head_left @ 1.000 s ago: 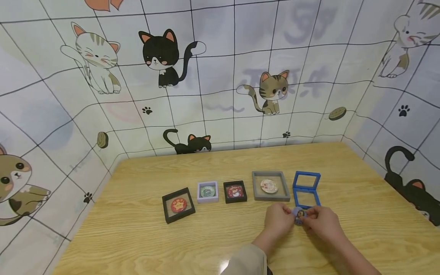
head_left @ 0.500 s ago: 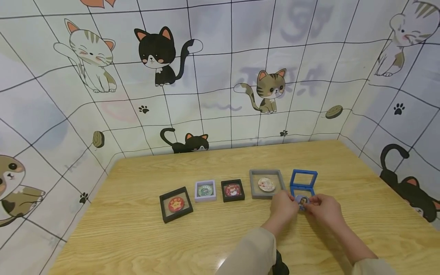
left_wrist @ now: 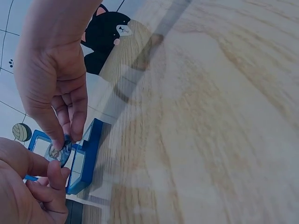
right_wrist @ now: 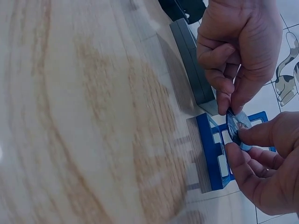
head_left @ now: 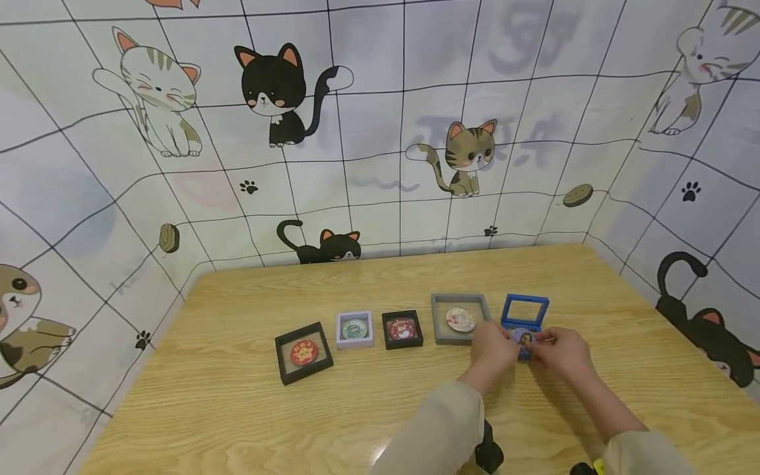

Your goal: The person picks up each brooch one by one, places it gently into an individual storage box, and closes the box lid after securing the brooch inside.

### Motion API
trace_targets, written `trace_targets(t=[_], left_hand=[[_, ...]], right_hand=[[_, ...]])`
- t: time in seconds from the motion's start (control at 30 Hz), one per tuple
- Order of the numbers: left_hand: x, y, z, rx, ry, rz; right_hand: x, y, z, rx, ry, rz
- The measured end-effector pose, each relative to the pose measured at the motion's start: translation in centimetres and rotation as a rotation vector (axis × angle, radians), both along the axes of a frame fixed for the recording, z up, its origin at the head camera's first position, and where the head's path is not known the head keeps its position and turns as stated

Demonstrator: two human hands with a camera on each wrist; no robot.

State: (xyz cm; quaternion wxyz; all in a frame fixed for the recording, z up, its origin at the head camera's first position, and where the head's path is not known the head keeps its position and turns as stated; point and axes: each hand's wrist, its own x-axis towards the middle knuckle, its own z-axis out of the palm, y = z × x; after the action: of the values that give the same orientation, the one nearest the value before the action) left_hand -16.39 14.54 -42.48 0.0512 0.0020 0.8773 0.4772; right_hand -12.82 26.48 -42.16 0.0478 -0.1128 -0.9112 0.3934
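Note:
A round purple-blue badge [head_left: 522, 337] with a small printed figure is pinched at its edges between both hands. My left hand [head_left: 495, 351] grips its left side, beside the grey frame. On the opposite side, my right hand [head_left: 564, 356] pinches it between thumb and fingertips. Directly behind and below the badge, the blue hinged display frame [head_left: 526, 298] stands unfolded, one half raised and the other flat on the table. The right wrist view has the badge [right_wrist: 236, 126] tilted over that blue frame [right_wrist: 210, 154]; whether they touch I cannot tell.
To the left, in a row on the wooden table [head_left: 237, 422], lie a grey frame [head_left: 460, 342], a small black frame [head_left: 404, 344], a lilac frame [head_left: 355, 344] and a larger black frame [head_left: 305, 376], each holding a round badge. A cat-print cloth wall [head_left: 380, 224] encloses the back and sides.
Both hands have carried the badge forward, from in front of the blue frame to over its flat half. The frames on the table have stayed put; the head view has shifted slightly.

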Motion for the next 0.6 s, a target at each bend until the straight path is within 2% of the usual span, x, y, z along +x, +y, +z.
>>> trace_targets(t=[0.27, 0.6], left_hand=[[-0.40, 0.51, -0.07, -0.028, -0.018, -0.007], [-0.83, 0.81, 0.49, -0.045, -0.003, -0.095]], right_hand=[[-0.43, 0.32, 0.01, -0.048, -0.022, -0.014], [-1.01, 0.96, 0.40, -0.022, -0.016, -0.004]])
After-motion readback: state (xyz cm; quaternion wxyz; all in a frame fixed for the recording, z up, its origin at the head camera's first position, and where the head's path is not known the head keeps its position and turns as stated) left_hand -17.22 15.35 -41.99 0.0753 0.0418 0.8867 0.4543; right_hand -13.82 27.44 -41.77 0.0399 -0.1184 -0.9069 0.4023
